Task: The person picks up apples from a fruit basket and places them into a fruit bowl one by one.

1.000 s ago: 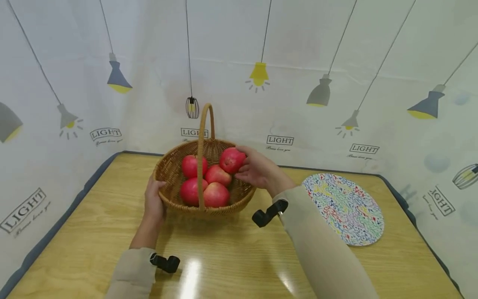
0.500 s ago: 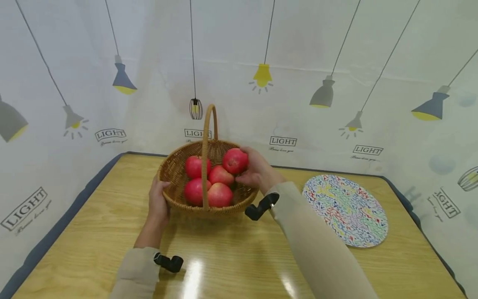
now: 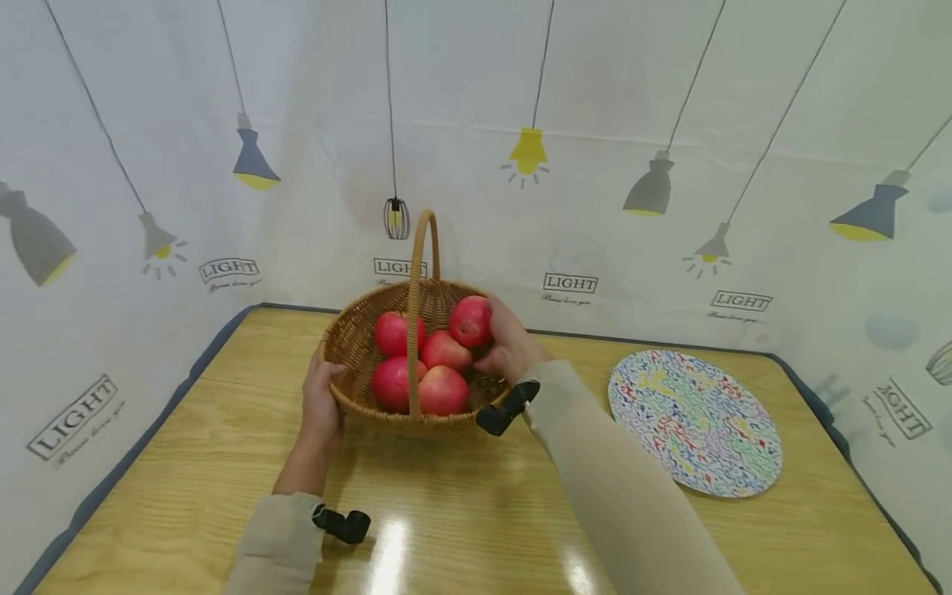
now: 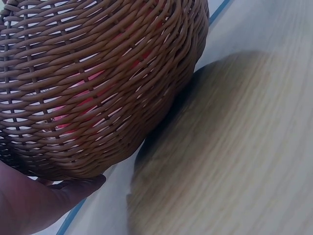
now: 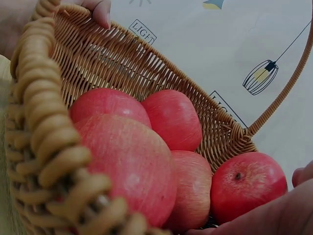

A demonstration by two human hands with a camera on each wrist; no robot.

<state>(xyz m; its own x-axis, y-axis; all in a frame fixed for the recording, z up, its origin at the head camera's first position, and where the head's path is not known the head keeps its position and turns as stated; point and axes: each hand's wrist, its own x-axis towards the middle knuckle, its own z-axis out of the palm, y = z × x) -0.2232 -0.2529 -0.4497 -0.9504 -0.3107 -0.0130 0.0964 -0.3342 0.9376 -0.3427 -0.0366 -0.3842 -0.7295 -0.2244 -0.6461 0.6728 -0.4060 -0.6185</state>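
A brown wicker basket (image 3: 349,364) with a tall arched handle stands on the wooden table, holding several red apples (image 3: 442,390). My left hand (image 3: 321,405) grips its left rim, thumb lying over the edge. From below in the left wrist view, the left hand (image 4: 44,200) is against the woven side, and red shows through the gaps. Inside the right rim, my right hand (image 3: 515,343) holds the rightmost apple (image 3: 470,321). In the right wrist view that apple (image 5: 248,187) sits between the thumb and the other fingers, low beside its neighbour; some fingers are hidden.
A round mat with a multicoloured squiggle pattern (image 3: 695,421) lies on the right of the table (image 3: 461,521). White sheeting printed with lamps (image 3: 476,165) encloses the back and sides. The basket's handle (image 3: 420,314) arches over the apples.
My right hand has reached farther round the rightmost apple, and the apple has shifted slightly left within the basket. My left hand keeps its hold on the rim. The head view has shifted slightly.
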